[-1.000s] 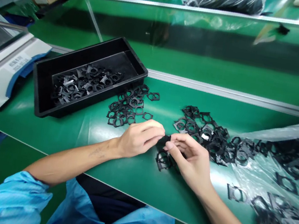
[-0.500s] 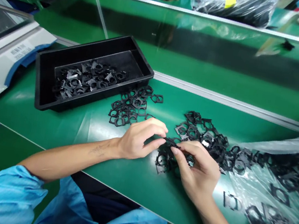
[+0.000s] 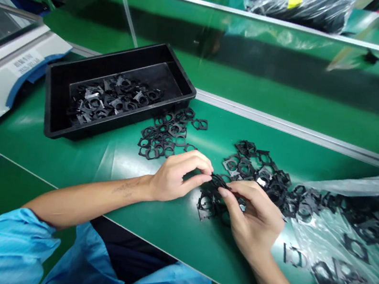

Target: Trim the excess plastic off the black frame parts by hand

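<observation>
Between my two hands is a black plastic part (image 3: 219, 181), flat and seen nearly edge-on; whether it is one piece or more I cannot tell. My left hand (image 3: 180, 175) pinches its left end between thumb and fingertips. The thumb and forefinger of my right hand (image 3: 257, 216) are closed on its right end. Just beneath and behind lies a loose heap of black ring-shaped parts (image 3: 243, 166), partly hidden by my right hand. A smaller group of like parts (image 3: 170, 139) lies flat beyond my left hand.
A black tray (image 3: 113, 134) holding many such parts stands at the back left, beside a white weighing scale (image 3: 8, 70). On the right, clear plastic bagging (image 3: 320, 231) spreads under more parts. A metal rail (image 3: 287, 124) runs along the green table's back.
The held part has turned slightly, showing more of its face. My right hand has shifted a little to the right; my left hand is almost unmoved.
</observation>
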The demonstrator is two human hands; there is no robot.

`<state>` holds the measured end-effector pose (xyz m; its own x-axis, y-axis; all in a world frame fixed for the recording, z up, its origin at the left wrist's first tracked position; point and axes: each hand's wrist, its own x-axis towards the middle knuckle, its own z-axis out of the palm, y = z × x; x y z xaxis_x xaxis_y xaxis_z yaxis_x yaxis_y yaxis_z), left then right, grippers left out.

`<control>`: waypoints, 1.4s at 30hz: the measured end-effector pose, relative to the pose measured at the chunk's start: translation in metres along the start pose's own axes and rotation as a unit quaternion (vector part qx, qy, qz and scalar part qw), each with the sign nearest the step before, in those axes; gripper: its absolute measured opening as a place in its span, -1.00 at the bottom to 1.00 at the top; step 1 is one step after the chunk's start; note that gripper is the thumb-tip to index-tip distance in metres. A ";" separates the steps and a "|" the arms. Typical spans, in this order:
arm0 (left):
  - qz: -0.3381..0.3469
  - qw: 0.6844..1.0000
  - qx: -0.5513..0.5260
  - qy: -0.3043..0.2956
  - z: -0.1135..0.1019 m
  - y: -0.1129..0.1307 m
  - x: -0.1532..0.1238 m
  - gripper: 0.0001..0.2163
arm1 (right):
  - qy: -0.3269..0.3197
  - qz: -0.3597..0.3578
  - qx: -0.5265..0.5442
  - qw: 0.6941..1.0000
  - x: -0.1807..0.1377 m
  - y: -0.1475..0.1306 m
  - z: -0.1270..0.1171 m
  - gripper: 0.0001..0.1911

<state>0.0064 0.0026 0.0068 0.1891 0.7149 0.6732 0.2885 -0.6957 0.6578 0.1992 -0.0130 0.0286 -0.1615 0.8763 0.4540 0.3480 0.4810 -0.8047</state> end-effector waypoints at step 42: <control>-0.047 0.999 -0.020 0.013 -0.002 0.002 0.001 -0.94 | -0.035 0.096 0.096 0.990 0.004 0.004 -0.001 -0.95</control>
<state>0.0056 0.0016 0.0091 0.1387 0.7755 0.6160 0.2650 -0.6284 0.7314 0.2008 -0.0074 0.0279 -0.1752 0.9484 0.2644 0.1976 0.2969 -0.9342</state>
